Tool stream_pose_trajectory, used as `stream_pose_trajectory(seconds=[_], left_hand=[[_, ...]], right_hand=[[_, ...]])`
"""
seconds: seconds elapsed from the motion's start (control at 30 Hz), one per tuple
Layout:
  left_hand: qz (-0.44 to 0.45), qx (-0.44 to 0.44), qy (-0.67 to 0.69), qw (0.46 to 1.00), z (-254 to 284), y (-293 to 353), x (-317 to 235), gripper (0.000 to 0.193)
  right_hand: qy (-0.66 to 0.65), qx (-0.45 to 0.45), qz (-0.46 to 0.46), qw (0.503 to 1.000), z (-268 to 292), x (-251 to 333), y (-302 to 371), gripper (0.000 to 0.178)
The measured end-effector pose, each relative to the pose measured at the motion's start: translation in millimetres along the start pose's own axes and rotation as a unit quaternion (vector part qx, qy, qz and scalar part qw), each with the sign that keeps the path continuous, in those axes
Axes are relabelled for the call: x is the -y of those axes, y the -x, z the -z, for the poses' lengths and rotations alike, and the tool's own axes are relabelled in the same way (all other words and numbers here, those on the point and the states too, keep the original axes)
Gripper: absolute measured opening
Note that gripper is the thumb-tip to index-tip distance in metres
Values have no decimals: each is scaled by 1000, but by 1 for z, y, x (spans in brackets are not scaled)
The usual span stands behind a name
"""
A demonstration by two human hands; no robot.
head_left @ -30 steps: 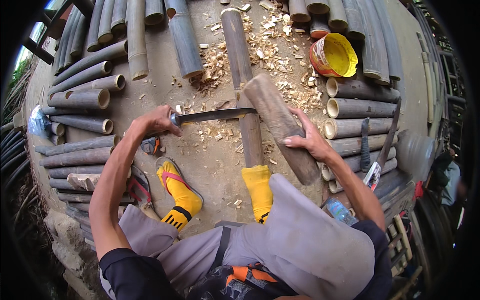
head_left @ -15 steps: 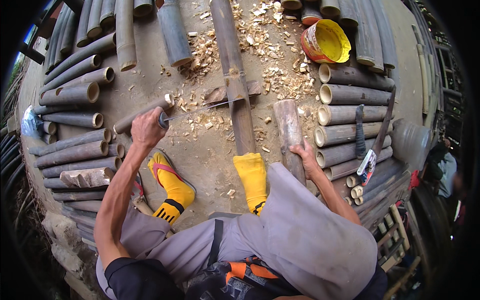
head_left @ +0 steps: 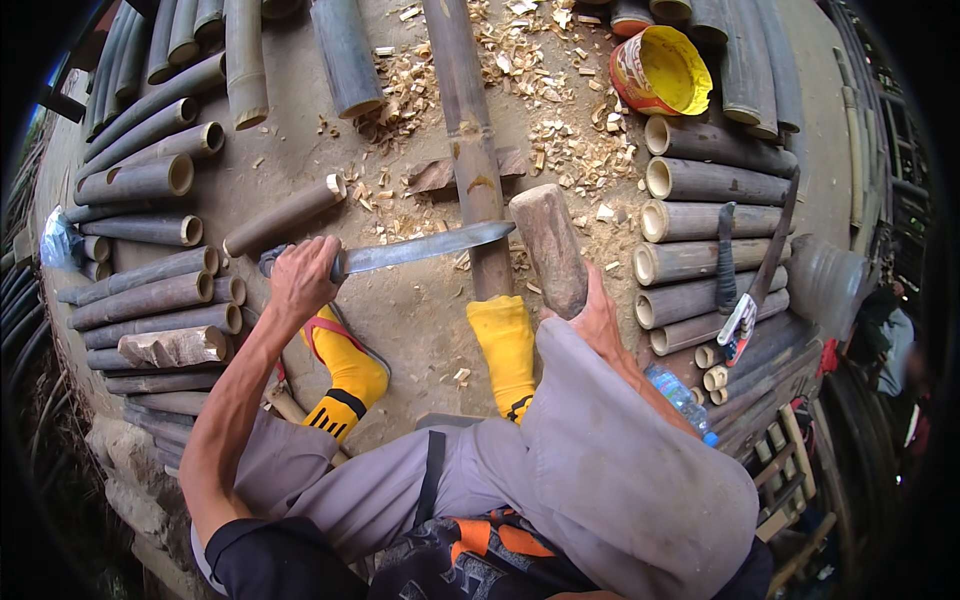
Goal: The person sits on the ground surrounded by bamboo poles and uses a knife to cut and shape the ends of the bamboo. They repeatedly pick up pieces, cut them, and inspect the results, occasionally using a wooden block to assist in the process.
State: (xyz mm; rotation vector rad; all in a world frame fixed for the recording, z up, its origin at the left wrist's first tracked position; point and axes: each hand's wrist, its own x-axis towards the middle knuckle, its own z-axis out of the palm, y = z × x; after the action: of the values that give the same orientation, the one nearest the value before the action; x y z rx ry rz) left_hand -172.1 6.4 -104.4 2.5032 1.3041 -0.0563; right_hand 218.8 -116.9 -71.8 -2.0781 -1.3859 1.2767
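Note:
My left hand [head_left: 303, 282] is closed around the handle of a machete [head_left: 430, 248]. The flat of the blade shows, and its tip lies over a long bamboo pole [head_left: 476, 160]. On the right, my right hand [head_left: 595, 312] grips a thick wooden mallet [head_left: 550, 250] near its lower end. The mallet's head is beside the pole, close to the blade tip. The pole runs away from me across a rough wooden block [head_left: 432, 178]. At its near end is my yellow-socked foot [head_left: 503, 345]. A cut bamboo piece [head_left: 285, 215] lies beyond my left hand.
Stacked bamboo tubes line the left [head_left: 150, 297] and right [head_left: 715, 220]. Wood chips [head_left: 570, 150] cover the ground ahead. A red and yellow bucket [head_left: 640, 75] stands at far right. A handsaw [head_left: 745, 310] rests on the right stack, with a plastic bottle [head_left: 680, 400] nearer me.
The machete has turned from edge-on to showing its flat side and has come nearer me. The mallet has swung up and left toward the pole. The bottle has come into sight.

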Motion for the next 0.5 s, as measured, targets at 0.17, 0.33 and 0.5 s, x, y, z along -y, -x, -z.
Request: stream_pose_trajectory(seconds=[0.17,0.33,0.5], left_hand=[[-7,-13,-7,1000,-4,-2,3,22],[-1,18,-9,1000,-1,-8,4,23],[-4,70,-26,997,2,-17,8,23]], right_hand=[[14,5,10,1000,3,-2,-3,88],[57,5,69,996,8,-11,-8,90],[197,63,396,895,51,-1,-19,86]])
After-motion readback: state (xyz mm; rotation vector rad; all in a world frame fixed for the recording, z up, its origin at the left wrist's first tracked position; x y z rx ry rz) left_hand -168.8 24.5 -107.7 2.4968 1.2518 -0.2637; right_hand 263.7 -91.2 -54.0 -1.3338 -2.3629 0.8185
